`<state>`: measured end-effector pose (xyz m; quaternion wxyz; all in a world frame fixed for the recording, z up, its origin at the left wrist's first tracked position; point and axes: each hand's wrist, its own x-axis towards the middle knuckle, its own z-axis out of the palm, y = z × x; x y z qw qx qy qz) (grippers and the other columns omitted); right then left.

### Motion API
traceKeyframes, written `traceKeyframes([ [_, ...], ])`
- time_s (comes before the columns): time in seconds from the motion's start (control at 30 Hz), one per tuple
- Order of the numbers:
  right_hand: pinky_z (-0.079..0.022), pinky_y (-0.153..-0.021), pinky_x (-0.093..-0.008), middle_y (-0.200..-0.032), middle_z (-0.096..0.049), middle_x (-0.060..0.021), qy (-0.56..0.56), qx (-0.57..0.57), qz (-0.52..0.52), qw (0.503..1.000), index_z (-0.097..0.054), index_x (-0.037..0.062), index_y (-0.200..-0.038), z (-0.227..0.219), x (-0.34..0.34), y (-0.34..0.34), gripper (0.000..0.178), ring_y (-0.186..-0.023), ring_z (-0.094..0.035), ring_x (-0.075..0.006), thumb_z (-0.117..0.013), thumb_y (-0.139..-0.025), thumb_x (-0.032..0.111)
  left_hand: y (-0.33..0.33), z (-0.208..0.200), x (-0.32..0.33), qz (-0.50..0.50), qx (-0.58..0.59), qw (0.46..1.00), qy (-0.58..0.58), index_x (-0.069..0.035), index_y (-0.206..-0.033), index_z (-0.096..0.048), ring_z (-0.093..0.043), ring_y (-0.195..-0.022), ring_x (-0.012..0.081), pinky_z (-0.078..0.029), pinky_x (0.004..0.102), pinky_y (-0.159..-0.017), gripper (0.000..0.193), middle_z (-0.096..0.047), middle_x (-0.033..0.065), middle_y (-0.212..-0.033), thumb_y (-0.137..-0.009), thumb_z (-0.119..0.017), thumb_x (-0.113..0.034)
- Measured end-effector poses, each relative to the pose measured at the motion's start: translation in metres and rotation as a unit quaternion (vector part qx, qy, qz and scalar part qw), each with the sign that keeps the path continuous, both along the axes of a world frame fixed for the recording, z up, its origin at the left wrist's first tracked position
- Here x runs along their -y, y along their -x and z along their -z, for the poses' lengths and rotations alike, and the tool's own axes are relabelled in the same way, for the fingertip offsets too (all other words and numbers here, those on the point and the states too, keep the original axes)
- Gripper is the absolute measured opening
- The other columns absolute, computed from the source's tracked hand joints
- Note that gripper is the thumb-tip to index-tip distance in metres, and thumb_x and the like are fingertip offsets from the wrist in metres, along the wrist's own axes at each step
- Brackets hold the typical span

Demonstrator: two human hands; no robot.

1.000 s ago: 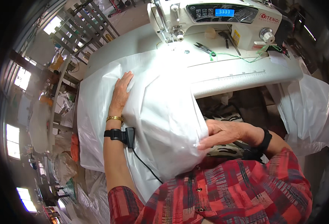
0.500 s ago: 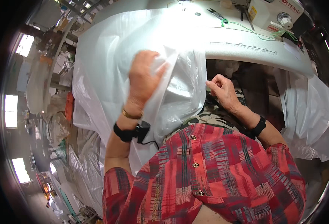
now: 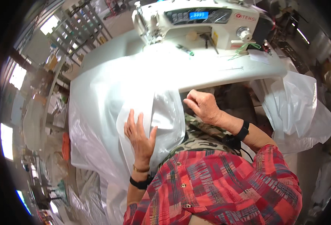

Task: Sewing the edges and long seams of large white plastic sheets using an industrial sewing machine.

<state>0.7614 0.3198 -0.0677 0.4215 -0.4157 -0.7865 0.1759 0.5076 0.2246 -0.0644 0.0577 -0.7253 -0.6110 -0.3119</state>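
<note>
A white translucent plastic sheet (image 3: 109, 112) covers the left part of the table and drapes over its front edge. My left hand (image 3: 140, 137) lies on it, fingers stretched and spread. Beneath and beside that hand is a folded layer with a clearer, shiny panel (image 3: 168, 118). Just off the panel's right edge, my right hand (image 3: 203, 107) is closed, fingers curled in and thumb against them. Whether anything sits in that pinch is hidden. Above the sheet's far end stands a white sewing machine (image 3: 195, 22) with a lit blue display; glare washes out the area near its needle.
Small scissors (image 3: 184, 49) and green thread (image 3: 244, 49) lie on the machine bed. More white plastic sheeting (image 3: 295, 108) hangs off the table's right side. A slatted metal rack (image 3: 79, 32) stands at the far left, with an orange item (image 3: 65, 146) lower down.
The view has tipped up, bringing the whole sewing machine in. My left hand has spread flat on the sheet. My right hand stays closed by the panel's edge, its fingers curled further in.
</note>
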Motion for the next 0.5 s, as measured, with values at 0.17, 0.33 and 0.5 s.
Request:
traceKeyframes([
  [0.17, -0.050, -0.064, -0.0412, -0.076, -0.063, -0.0129, -0.123, 0.013, 0.118, 0.985, -0.060, 0.0043, -0.084, -0.040, -0.049, -0.052, 0.014, -0.072, -0.063, -0.0333, -0.063, -0.088, 0.017, -0.016, -0.006, 0.008, 0.086, 0.031, 0.996, -0.010, -0.001, -0.129, -0.052, -0.038, -0.134, 0.0407, -0.027, 0.0543, -0.110, 0.054, -0.039, 0.0249, -0.146, -0.081, -0.073, -0.014],
  [0.33, -0.051, -0.072, -0.0423, -0.085, -0.065, -0.0135, -0.124, 0.046, 0.178, 0.975, -0.062, 0.0063, -0.096, -0.050, -0.102, -0.072, 0.015, -0.083, -0.064, -0.0334, -0.063, -0.088, 0.019, -0.020, -0.003, 0.017, 0.093, 0.032, 0.995, -0.002, -0.003, -0.127, -0.054, -0.042, -0.130, 0.0417, -0.031, 0.0523, -0.109, 0.050, -0.041, 0.0248, -0.145, -0.081, -0.072, -0.008],
  [0.5, -0.050, -0.084, -0.0475, -0.106, -0.064, -0.0204, -0.101, 0.122, 0.215, 0.964, -0.064, 0.0059, -0.115, -0.051, -0.173, -0.062, 0.032, -0.096, -0.062, -0.0389, -0.063, -0.088, 0.023, -0.027, -0.008, 0.015, 0.114, 0.086, 0.990, 0.013, -0.003, -0.131, -0.051, -0.042, -0.131, 0.0422, -0.036, 0.0483, -0.107, 0.054, -0.039, 0.0252, -0.147, -0.081, -0.073, -0.005],
])
